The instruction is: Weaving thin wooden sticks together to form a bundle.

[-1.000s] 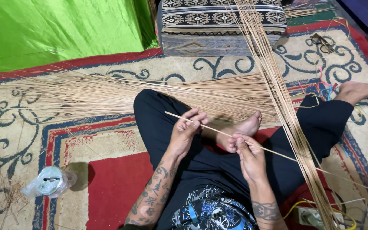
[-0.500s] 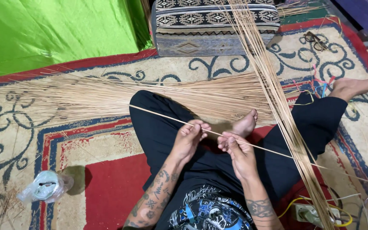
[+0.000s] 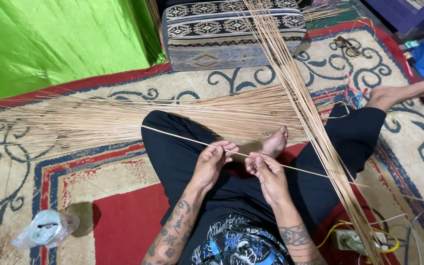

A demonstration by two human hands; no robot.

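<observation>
Pinching a single thin stick (image 3: 197, 141) between them, both hands sit low over the lap: the left hand (image 3: 213, 161) curls its fingers around the stick near its middle, and the right hand (image 3: 266, 172) nips it just beside, fingertips pressed together on it. That stick runs slantwise across the black trousers (image 3: 172, 152), its long free ends hanging out past both knees, and there lies the risk — it looks slender enough to snap if bent hard between two grips this close, or to slip and whip free. Just beyond the bare foot (image 3: 276, 142), a fanned bundle of sticks (image 3: 123, 118) lies across the patterned rug (image 3: 50, 172), and a second sheaf (image 3: 300, 98) slants over the right leg; a swinging end could snag either. Farther off sit the woven cushion (image 3: 231, 34) and the green cloth (image 3: 50, 44). Compared with a second ago, the stick's left end reaches farther out over the knee, and the hands sit closer together.
</observation>
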